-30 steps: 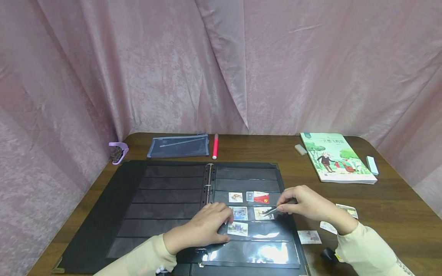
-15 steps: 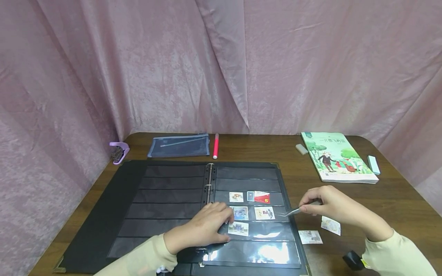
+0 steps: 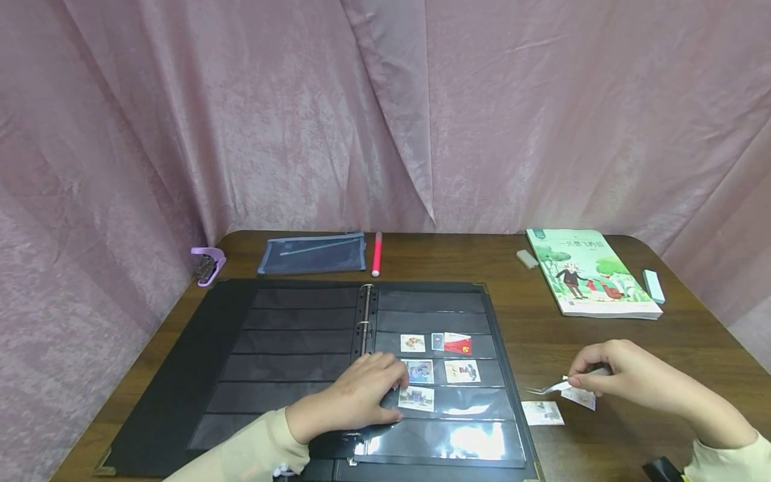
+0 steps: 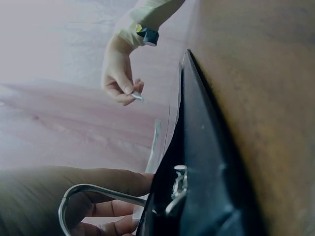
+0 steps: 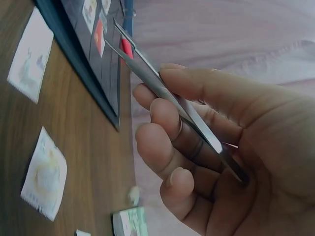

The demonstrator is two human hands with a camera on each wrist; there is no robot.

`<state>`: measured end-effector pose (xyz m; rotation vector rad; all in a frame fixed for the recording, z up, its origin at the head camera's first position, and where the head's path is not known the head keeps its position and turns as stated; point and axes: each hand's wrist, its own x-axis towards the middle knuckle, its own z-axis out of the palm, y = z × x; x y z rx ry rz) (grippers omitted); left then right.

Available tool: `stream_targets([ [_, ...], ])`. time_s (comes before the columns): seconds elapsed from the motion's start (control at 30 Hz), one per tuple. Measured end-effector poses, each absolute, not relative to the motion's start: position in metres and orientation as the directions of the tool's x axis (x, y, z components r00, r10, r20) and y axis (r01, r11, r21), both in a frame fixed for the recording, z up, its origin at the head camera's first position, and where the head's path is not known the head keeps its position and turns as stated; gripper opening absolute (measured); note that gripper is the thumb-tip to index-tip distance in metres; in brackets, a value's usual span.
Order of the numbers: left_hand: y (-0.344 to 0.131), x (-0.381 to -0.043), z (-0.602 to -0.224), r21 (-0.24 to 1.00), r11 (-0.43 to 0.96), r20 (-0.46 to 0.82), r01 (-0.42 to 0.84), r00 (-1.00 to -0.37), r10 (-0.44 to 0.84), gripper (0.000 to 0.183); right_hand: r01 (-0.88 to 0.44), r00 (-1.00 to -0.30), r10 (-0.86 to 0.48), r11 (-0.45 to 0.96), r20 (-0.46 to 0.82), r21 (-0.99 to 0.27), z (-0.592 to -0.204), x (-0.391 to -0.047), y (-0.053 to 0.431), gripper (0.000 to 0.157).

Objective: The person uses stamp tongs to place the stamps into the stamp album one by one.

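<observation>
Pink curtain point(image 3: 277, 120) is hanging along the far side, brown wood counter point(image 3: 512, 301) running up to it. Black ring album point(image 3: 162, 375) is lying open, left to middle; several stamps point(image 3: 462, 371) are sitting in its right page's pockets. Two loose stamps are lying right of it: the left one point(image 3: 543, 413) by the album's edge, the right one point(image 3: 578, 397) just beside the right hand point(image 3: 614, 368). That hand is pinching tweezers point(image 5: 156, 86), tips standing apart, nothing between them. Left hand point(image 3: 346, 402) is resting by the rings, fingers loosely bent; can't tell if it's pinching any film.

Risks: loose stamps are lying flat, so tips could be skidding off an edge and pushing paper away. Over-squeezing could be creasing a stamp or tearing perforations. Left fingers are sitting right against pocketed stamps, so a shift there could be dragging film and tilting them. Glare is washing over the near pockets, possibly hiding the film edge, so a corner could be catching and bending.
</observation>
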<state>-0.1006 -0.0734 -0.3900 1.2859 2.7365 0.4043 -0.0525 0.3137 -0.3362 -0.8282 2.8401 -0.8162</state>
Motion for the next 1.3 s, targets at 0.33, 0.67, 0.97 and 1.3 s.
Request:
stream_targets([
  [0.33, -0.072, -0.101, -0.389, 0.263, 0.610, 0.031, 0.747, -0.639, 0.769, 0.037, -0.414, -0.869, -0.495, 0.722, 0.004, -0.555, -0.347, -0.036, 0.346, 0.014],
  [0.67, -0.073, -0.102, -0.389, 0.260, 0.614, 0.031, 0.746, -0.641, 0.767, 0.036, -0.384, -0.871, -0.491, 0.713, -0.027, -0.586, -0.355, -0.030, 0.362, 0.015],
  [0.97, -0.073, -0.101, -0.389, 0.266, 0.609, 0.036, 0.747, -0.639, 0.768, 0.036, -0.363, -0.874, -0.483, 0.718, -0.050, -0.593, -0.364, -0.033, 0.362, 0.016],
  [1.3, -0.073, -0.101, -0.390, 0.264, 0.610, 0.038, 0.747, -0.640, 0.767, 0.036, -0.316, -0.868, -0.488, 0.687, -0.093, -0.654, -0.369, -0.035, 0.360, 0.015],
])
